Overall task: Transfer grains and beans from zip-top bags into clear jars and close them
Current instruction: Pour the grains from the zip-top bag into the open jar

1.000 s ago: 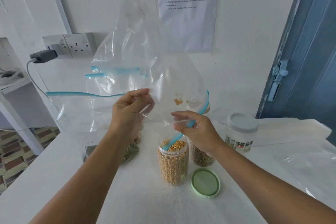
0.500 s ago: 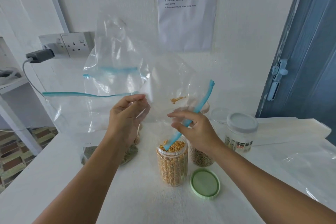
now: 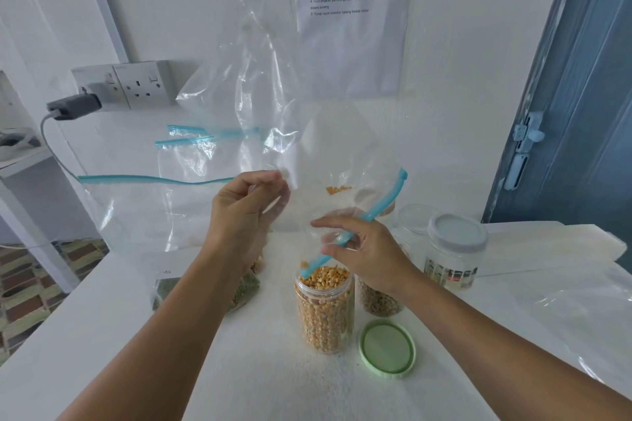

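Observation:
A clear zip-top bag with a blue zip strip is held upside down over an open jar full of yellow beans. A few yellow beans still cling inside the bag. My left hand pinches the bag's plastic. My right hand holds the bag's mouth at the blue zip, whose end dips into the jar opening. The jar's green lid lies flat on the table to the jar's right.
Behind my right hand stand a jar of brownish grain and a lidded jar. A bag of green grain lies to the left, other clear bags lean on the wall. A blue door is at right.
The bag has been lifted and shaken a little, its top now higher. The loose beans inside have shifted. Both hands keep their hold in about the same place.

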